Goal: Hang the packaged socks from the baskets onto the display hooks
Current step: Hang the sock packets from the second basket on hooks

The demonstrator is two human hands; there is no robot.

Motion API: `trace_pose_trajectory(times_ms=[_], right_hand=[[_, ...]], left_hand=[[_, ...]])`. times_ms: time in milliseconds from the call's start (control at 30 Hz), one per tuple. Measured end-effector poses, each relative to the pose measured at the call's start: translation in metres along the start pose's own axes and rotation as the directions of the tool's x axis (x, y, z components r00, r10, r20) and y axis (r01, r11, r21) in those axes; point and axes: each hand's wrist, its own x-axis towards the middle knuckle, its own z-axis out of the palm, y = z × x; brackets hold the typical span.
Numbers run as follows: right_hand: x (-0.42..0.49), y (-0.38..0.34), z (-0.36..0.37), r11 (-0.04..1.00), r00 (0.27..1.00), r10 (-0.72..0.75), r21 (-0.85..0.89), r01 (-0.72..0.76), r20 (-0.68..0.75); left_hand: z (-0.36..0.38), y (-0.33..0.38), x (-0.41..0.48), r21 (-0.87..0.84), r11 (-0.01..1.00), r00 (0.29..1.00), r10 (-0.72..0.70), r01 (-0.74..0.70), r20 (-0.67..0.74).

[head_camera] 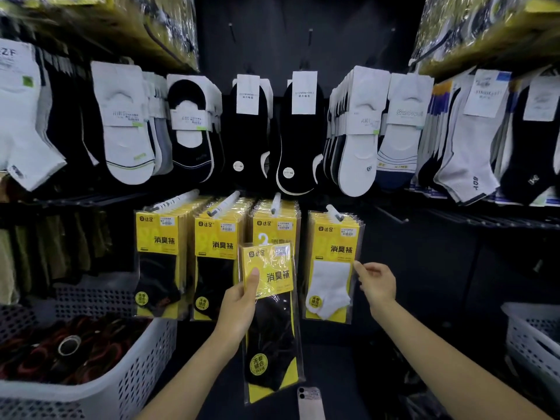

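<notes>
**Bring the hanger to the hook's tip before pushing**

The held pack (272,316), a yellow card with black socks under clear film, is in the air in front of the display and not yet on anything. Below it to the left sits a big white basket (100,386) of dark and red goods too blurred to name. Far to its right, only the corner of a second basket (527,334) shows.

Four rows of matching yellow packs hang behind it and to both sides. The third row (274,225), directly behind it, looks the right home.

The left hand (239,301) grasps the pack at its left edge, with the thumb (254,277) on the front and the other fingers behind. The right hand (377,283), just right of the pack, has loosely bent fingers that grasp nothing. Its index tip touches the edge of the white-sock pack (330,286).

Just above the held pack's top edge stands its small white hanger (263,238). Higher still is the white-tipped hook (276,203).

To do this well, raise the pack upright and bring the hanger's opening to the hook's tip. Steady the top with the free right hand, because a grip this low probably lets the card tilt.
</notes>
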Motion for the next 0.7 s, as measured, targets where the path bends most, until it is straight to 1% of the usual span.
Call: trace_pose_trajectory(times_ms=[67,167,233,300,367,500,567,700], right_hand=[[-0.017,-0.005,-0.002,0.999,0.988,-0.045,0.025,0.041,0.146],[-0.049,-0.018,-0.001,0.996,0.922,-0.073,0.079,0.046,0.380],[-0.066,-0.026,0.000,0.995,0.872,-0.076,0.097,0.033,0.483],[-0.077,-0.032,0.000,0.993,0.837,-0.096,0.110,0.043,0.539],[-0.084,-0.034,-0.003,0.988,0.829,-0.115,0.152,0.037,0.547],[-0.086,-0.033,-0.018,0.975,0.872,-0.124,0.223,0.017,0.474],[-0.082,-0.033,-0.025,0.966,0.901,-0.103,0.259,-0.011,0.421],[-0.065,-0.035,-0.034,0.972,0.957,-0.083,0.235,0.016,0.278]], left_hand=[[0.005,0.002,-0.003,-0.002,1.000,1.000,-0.003,0.003,0.024],[0.017,0.006,-0.005,-0.003,1.000,0.996,-0.009,0.009,0.085],[0.027,0.011,-0.007,-0.008,1.000,0.991,-0.015,0.017,0.134],[0.039,0.019,-0.011,-0.014,1.000,0.984,-0.008,0.011,0.177],[0.048,0.026,-0.016,-0.037,0.999,0.975,0.025,-0.017,0.219],[0.055,0.030,-0.022,-0.056,0.998,0.965,0.021,-0.007,0.261],[0.056,0.029,-0.023,-0.056,0.998,0.963,-0.003,0.019,0.268],[0.059,0.030,-0.023,-0.101,0.993,0.944,-0.021,0.057,0.330]])
